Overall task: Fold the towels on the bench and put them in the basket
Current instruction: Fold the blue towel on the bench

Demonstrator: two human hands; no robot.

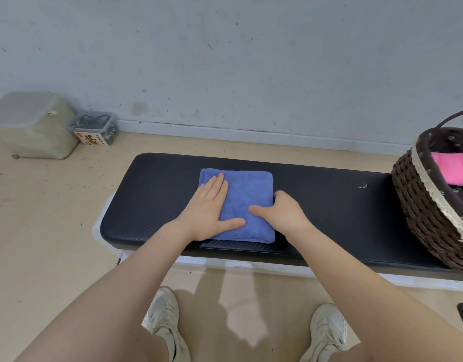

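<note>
The folded blue towel (247, 202) lies mid-tabletop (329, 205). The left hand (212, 207) presses it, fingers flat; the right hand (284, 211) grips its 3 o'clock edge. At 3 o'clock, well apart, the basket (423, 205) holds a pink towel (452, 168).

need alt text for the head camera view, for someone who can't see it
Seen from above, a person's left hand presses flat on a folded blue towel on a black padded bench, while the right hand grips the towel's right edge. At the bench's right end stands a dark wicker basket holding a pink towel.
</note>
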